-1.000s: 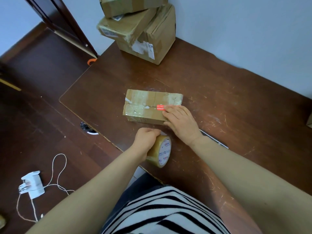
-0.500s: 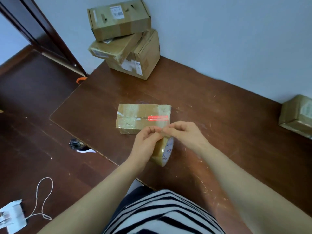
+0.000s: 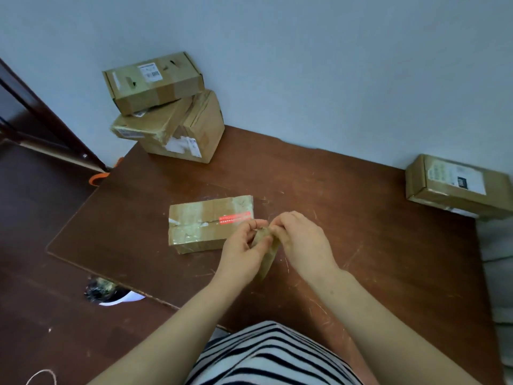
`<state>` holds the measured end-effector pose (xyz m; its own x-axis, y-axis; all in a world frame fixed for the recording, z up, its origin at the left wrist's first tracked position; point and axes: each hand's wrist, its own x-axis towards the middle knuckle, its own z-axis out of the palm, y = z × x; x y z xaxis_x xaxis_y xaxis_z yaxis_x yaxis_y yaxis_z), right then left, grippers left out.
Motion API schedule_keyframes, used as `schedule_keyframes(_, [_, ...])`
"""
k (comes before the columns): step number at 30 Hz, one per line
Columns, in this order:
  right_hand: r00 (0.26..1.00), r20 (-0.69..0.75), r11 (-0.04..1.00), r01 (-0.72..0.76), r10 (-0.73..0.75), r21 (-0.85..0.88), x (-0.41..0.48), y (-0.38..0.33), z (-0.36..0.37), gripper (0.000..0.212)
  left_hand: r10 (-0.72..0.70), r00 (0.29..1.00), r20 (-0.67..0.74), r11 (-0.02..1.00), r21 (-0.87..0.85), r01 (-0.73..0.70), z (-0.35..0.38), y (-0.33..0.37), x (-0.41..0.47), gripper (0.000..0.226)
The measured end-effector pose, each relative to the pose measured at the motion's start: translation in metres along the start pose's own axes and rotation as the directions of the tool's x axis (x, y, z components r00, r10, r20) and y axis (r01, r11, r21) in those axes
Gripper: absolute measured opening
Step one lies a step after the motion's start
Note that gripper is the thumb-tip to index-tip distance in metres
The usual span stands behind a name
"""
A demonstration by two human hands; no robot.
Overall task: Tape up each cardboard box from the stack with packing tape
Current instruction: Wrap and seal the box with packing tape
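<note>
A small cardboard box [image 3: 202, 223] with a red sticker and old tape lies flat in the middle of the brown table [image 3: 361, 218]. Just in front of its right end I hold a roll of tan packing tape [image 3: 266, 252] edge-on above the table. My left hand [image 3: 244, 251] grips the roll from the left. My right hand [image 3: 302, 243] is curled at the roll's top edge, its fingertips pinching at the tape there. A stack of three cardboard boxes [image 3: 166, 112] stands at the table's far left corner against the wall.
Another cardboard box [image 3: 455, 187] with a white label sits at the table's far right edge. The wall runs behind the table. Left of the table is dark wooden floor with a crumpled item [image 3: 102, 290] and a white cord [image 3: 41, 376].
My right hand left the top of the small box and came to the tape roll. My left hand lifted the roll and turned it edge-on. The camera tilted up.
</note>
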<state>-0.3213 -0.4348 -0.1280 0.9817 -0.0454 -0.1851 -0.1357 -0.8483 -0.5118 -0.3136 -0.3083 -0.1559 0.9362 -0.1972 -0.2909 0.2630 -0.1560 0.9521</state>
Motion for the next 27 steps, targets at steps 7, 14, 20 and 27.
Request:
schedule_keyframes(7, [0.99,-0.108,0.945,-0.052,0.092,0.323,-0.001,0.002,-0.011,0.009,-0.029,0.999,-0.02,0.998,-0.061,0.028,-0.001,0.005,0.004,0.015])
schedule_keyframes(14, [0.988,-0.11,0.918,-0.056,0.107,0.392,-0.006,0.004,-0.018,0.046,0.032,0.998,-0.049,0.998,-0.044,-0.034,0.006,0.012,0.009,0.015])
schedule_keyframes(20, [0.994,-0.102,0.912,-0.003,0.049,0.41,-0.004,0.008,-0.021,0.018,-0.005,0.998,-0.063,0.997,-0.078,0.0,0.009,0.013,0.011,0.019])
schedule_keyframes(27, [0.986,-0.137,0.889,-0.018,0.09,0.458,-0.003,0.01,-0.019,0.013,-0.037,0.997,-0.067,0.993,-0.118,0.029,0.012,0.017,0.012,0.018])
